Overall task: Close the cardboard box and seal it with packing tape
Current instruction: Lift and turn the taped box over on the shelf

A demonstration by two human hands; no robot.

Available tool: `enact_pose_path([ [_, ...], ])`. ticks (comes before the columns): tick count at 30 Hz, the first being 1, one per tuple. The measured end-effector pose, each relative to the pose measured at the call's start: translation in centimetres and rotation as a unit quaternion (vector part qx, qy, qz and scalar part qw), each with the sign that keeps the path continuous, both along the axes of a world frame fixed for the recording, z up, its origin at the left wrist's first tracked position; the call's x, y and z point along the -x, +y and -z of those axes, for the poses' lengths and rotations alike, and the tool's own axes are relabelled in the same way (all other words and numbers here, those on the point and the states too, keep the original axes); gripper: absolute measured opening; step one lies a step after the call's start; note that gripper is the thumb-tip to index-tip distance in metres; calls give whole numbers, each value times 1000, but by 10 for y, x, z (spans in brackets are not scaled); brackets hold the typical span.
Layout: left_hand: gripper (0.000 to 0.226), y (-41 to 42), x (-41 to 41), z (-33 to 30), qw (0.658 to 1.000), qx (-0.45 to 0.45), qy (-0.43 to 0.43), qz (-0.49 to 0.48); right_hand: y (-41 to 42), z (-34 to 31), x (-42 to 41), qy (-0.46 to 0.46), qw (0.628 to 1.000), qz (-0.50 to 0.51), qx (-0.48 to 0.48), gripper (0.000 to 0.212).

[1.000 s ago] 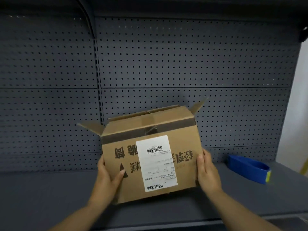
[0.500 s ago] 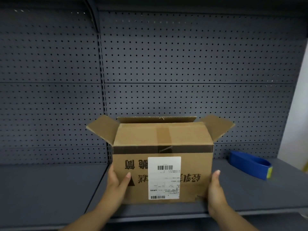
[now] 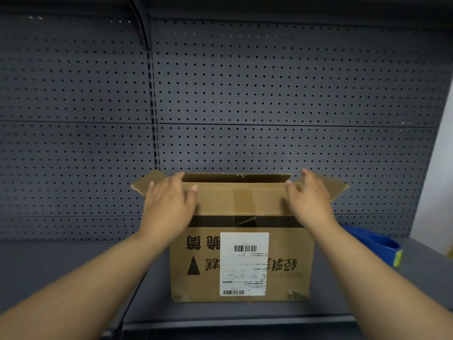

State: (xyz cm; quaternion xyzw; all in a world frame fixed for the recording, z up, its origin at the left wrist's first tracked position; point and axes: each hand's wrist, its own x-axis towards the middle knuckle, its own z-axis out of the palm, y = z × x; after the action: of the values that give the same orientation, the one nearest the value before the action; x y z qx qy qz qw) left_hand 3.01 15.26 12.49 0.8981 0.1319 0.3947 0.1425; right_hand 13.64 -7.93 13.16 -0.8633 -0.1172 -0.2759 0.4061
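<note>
Behind the right hand (image 3: pixel 309 200), blue tape roll (image 3: pixel 377 244), half hidden.

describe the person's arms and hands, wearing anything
Both arms are bare as far as the frame shows: no sleeves, gloves, watch or bands. The left hand and right hand show no rings on the visible sides. Fingernails are short and unpainted.

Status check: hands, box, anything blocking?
Left hand and right hand open at the side flaps. Cardboard box on shelf, flaps up. Tape dispenser right, untouched. Nothing blocking.
</note>
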Motion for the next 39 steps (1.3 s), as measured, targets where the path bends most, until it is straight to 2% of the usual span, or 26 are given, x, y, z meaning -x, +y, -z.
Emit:
enact_pose_path([
  [3,57,3,-17,-5,989,40,139,-35,4,-2,-19,155,981,42,105,64],
  [5,57,2,-19,-4,981,88,169,-38,4,1,-20,191,974,47,113,64],
  [7,55,1,-18,-3,982,131,133,-32,2,2,-19,177,980,37,82,62],
  [9,51,-1,-13,-3,979,198,59,-1,-1,4,-15,125,992,2,-15,62],
  [11,48,-3,-8,-2,960,275,-21,38,-4,5,-9,73,988,-39,-129,59],
  [13,48,-4,-4,3,942,319,-75,76,-7,6,-1,39,978,-63,-194,54],
  [17,45,0,0,13,930,328,-126,110,-8,16,12,-1,965,-84,-248,49],
  [23,44,3,-1,20,932,316,-126,125,-11,16,14,5,968,-89,-233,50],
  [28,47,2,0,15,933,327,-90,120,-18,3,14,67,973,-107,-195,51],
  [33,50,-2,1,6,934,331,-40,130,-33,-9,3,173,945,-148,-237,57],
  [39,51,-3,4,4,924,355,-21,144,-39,-10,4,204,940,-167,-217,59],
])
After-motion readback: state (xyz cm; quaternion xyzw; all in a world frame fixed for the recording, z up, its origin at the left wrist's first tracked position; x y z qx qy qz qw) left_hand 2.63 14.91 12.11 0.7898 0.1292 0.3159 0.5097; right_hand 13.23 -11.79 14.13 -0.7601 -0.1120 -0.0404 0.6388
